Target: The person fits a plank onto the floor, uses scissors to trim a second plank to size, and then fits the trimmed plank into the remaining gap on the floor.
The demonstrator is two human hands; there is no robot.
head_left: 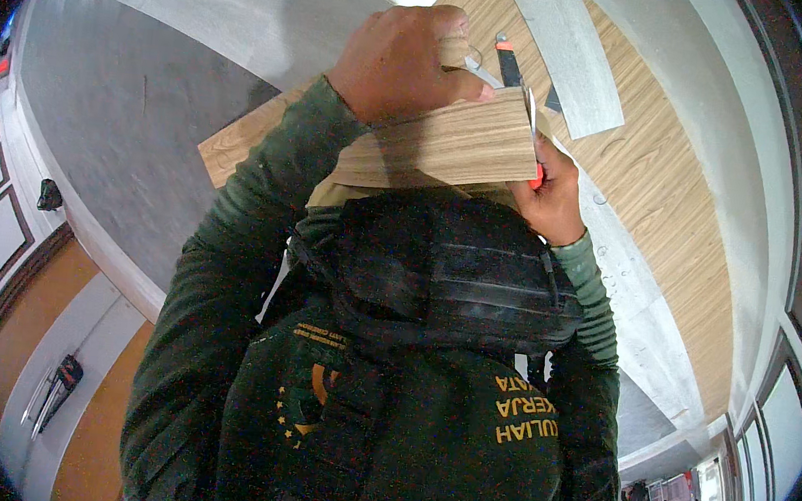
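A wood-grain plank-like sheet (455, 140) lies across in front of my waist. My left hand (400, 62) is closed at its far edge, with a narrow wood-grain strip (454, 53) in the fingers and the thumb at the sheet's edge. At the sheet's right end my right hand (553, 193) is closed round an orange-handled tool (536, 177). A thin pale blade (531, 113) stands along that end; the fingers and the sheet hide much of the tool, so its exact kind is unclear. Just beyond lies a black and orange utility knife (508, 63).
A pale grey rectangular piece (573, 64) rests on the wood-grain flooring (675, 209) at the far right. Dark grey flooring (127, 89) spreads on the left. A white sheet (621, 272) lies beside my right forearm. A black bag (457, 266) hangs at my front.
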